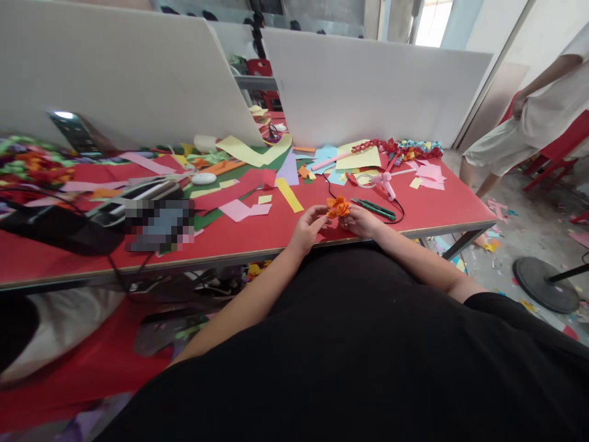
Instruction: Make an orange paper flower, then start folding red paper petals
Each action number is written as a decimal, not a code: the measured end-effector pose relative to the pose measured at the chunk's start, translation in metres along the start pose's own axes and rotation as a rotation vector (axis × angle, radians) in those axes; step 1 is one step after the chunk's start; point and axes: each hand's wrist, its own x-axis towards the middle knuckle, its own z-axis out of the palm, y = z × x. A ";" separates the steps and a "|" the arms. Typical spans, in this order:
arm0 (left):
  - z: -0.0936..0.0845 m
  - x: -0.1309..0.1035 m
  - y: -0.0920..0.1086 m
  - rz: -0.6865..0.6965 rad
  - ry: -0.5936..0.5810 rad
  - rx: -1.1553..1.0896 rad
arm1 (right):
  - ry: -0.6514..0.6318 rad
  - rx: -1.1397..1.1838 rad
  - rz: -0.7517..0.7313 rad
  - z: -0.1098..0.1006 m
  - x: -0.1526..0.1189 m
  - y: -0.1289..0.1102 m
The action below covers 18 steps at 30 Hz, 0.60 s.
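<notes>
The table's (460, 212) near edge runs at 6 o'clock from the flower (338, 207), close under both wrists, with the black shirt (359, 319) just beyond it. Bare red surface opens at 3 o'clock, past the cutter (377, 210), as far as the table's end. Another bare patch lies at 11 o'clock; the yellow strip (289, 195) bounds it near 10. The glue gun (384, 182) sits at 2 o'clock, its cord (403, 209) curling round the cutter's far end. A white board (368, 86) stands well off at 12 to 1 o'clock.

The orange flower is between the hands, above the table near that edge. The left hand (306, 231), at 8 o'clock, pinches its left side; the right hand (362, 221), at 4, has fingertips closed on its right, their exact placing partly hidden.
</notes>
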 end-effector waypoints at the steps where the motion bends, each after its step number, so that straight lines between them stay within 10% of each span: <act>1: 0.000 -0.001 0.000 -0.005 -0.006 -0.006 | 0.001 0.000 -0.008 0.000 0.000 0.000; 18: 0.003 -0.001 0.001 0.021 -0.002 0.020 | -0.001 -0.039 -0.088 -0.008 0.001 0.004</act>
